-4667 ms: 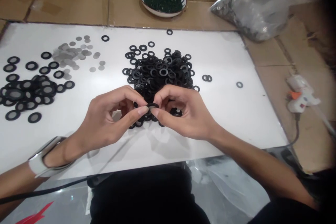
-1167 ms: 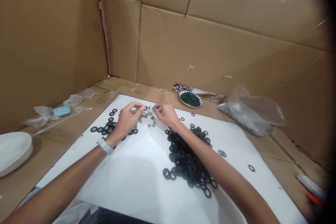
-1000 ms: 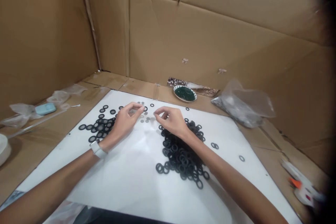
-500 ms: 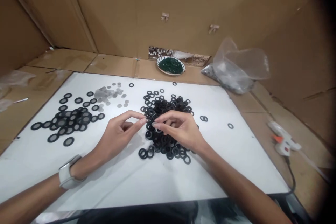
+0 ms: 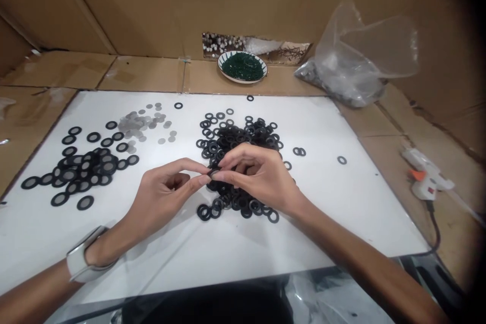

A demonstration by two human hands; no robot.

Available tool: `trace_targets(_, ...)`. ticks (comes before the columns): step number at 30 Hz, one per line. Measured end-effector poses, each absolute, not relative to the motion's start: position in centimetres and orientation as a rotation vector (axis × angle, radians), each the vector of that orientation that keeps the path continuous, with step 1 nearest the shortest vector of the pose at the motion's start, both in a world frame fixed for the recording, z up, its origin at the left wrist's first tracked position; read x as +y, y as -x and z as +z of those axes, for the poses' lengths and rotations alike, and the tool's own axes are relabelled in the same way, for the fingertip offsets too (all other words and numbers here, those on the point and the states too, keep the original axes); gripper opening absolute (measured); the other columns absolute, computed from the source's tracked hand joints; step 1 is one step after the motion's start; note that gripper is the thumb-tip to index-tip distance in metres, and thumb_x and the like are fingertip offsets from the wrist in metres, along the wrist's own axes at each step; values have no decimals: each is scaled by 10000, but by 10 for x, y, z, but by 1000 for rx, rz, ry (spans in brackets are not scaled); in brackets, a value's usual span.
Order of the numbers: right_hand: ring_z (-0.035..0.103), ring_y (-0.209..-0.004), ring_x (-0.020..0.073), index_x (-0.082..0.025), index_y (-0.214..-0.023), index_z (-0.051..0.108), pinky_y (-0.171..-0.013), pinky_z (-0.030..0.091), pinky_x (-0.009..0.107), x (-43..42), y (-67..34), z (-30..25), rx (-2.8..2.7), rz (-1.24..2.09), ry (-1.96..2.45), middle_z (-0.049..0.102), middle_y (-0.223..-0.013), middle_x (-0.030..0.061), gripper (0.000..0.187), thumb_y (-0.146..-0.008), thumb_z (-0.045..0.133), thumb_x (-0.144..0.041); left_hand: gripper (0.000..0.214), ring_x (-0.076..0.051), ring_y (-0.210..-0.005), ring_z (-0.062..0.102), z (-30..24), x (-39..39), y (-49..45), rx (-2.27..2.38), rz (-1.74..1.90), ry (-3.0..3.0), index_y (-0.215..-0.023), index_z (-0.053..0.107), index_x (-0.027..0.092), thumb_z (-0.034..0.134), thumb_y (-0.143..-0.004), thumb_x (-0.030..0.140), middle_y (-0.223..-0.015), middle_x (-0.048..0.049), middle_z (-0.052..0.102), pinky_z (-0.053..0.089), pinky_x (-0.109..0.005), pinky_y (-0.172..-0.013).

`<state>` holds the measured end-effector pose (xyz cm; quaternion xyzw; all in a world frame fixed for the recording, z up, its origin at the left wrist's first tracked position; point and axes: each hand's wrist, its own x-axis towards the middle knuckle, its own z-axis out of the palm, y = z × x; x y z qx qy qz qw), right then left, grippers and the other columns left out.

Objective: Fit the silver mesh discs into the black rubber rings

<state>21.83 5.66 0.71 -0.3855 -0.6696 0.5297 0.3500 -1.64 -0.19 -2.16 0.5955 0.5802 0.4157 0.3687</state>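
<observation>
My left hand (image 5: pixel 163 195) and my right hand (image 5: pixel 258 174) meet over the near left side of a heap of loose black ring washers (image 5: pixel 243 136). Thumb and forefinger of each hand pinch one small black ring washer (image 5: pixel 213 172) between them. A greyish patch shows at its lower side; whether that is a disc is too small to tell. To the left lies a pile of black ring washers with grey discs in their middles (image 5: pixel 85 167). Thin loose grey discs (image 5: pixel 138 124) are scattered behind that pile.
The white board (image 5: pixel 182 258) bears the piles, with a few stray rings at the right. Behind it stand a plate (image 5: pixel 243 80) of dark green bits and a clear plastic bag (image 5: pixel 349 71). A glue gun (image 5: pixel 427 177) with a cord lies at the right, and cardboard walls (image 5: pixel 152 5) surround all.
My hands have come together, and their fingertips now meet at one ring washer. The view has tilted down and come a little closer to the board.
</observation>
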Motion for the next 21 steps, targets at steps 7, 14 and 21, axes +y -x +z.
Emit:
trace_targets(7, 646, -632, 109, -211, -922, 874, -532, 481, 236, 55, -217, 6, -1718, 1424, 973, 826, -859, 8, 289, -906, 936, -493, 282, -90, -470, 338, -22, -1, 18, 1449, 1062, -1537, -1012, 889, 250, 868, -933, 519, -584, 11, 587, 245, -259, -436)
trace_targets(14, 579, -582, 79, -179, -905, 838, -500, 438, 203, 50, -219, 7, -1705, 1497, 969, 756, -762, -10, 288, -877, 971, -433, 248, -112, -608, 573, -17, 2, 21, 1360, 1010, -1562, -940, 857, 214, 865, -952, 461, -874, -76, 786, 368, -234, -478)
trace_targets(21, 610, -628, 97, -173, -933, 813, -464, 402, 190, 48, -219, 8, -1815, 1394, 970, 752, -787, 0, 268, -918, 934, -412, 131, -100, -624, 601, -10, 1, 22, 1284, 1072, -1608, -952, 851, 236, 850, -979, 364, -896, -45, 790, 383, -219, -480)
